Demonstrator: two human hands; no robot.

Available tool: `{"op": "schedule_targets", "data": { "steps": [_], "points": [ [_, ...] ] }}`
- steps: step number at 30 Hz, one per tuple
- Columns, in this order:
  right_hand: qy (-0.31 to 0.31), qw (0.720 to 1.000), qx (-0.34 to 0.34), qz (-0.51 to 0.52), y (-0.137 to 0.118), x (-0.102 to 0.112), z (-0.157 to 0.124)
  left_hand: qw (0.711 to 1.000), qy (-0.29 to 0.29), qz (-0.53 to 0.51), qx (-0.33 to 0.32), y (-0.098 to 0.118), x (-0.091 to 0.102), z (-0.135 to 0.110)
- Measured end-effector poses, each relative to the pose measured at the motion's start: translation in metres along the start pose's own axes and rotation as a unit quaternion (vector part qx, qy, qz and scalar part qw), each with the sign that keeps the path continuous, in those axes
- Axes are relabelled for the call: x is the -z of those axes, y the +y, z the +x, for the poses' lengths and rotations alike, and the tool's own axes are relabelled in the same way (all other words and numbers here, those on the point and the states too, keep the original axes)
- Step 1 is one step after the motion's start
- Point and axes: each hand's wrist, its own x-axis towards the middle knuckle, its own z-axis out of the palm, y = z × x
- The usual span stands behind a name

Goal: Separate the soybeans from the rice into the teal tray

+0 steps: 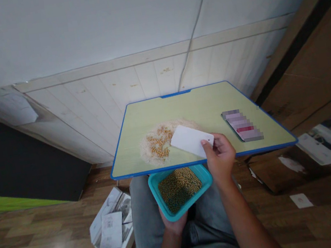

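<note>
My right hand (219,153) is closed on a flat white plastic scraper (189,140), thumb on top near its small hole. The scraper's far end touches a pile of pale grains (147,150), perhaps rice, mixed with yellow beans (158,144). Both lie on a green-topped folding table (194,104) with a blue rim. Below the table's front edge, my left hand (176,224) supports a turquoise plastic basket (206,176) from underneath, its fingers mostly hidden. Many yellow beans (179,187) cover the basket's bottom, and the basket is tilted a little.
A phone (243,125) with a blurred screen lies on the table's right side. On the floor stand a white open box (114,225) at left and a brown carton (281,168) at right. A paneled wall (145,78) rises behind the table.
</note>
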Motion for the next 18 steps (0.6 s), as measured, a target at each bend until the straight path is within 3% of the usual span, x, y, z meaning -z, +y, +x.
{"op": "schedule_targets", "data": {
  "steps": [5, 18],
  "points": [
    [0.008, 0.999, 0.005, -0.032, -0.001, 0.002, 0.001, 0.999, 0.034, -0.028, 0.004, -0.001, -0.007, -0.002],
    [0.026, 0.996, 0.014, -0.090, -0.001, 0.006, 0.005, 0.999, 0.024, 0.016, -0.015, 0.000, -0.025, -0.014]
  ]
}}
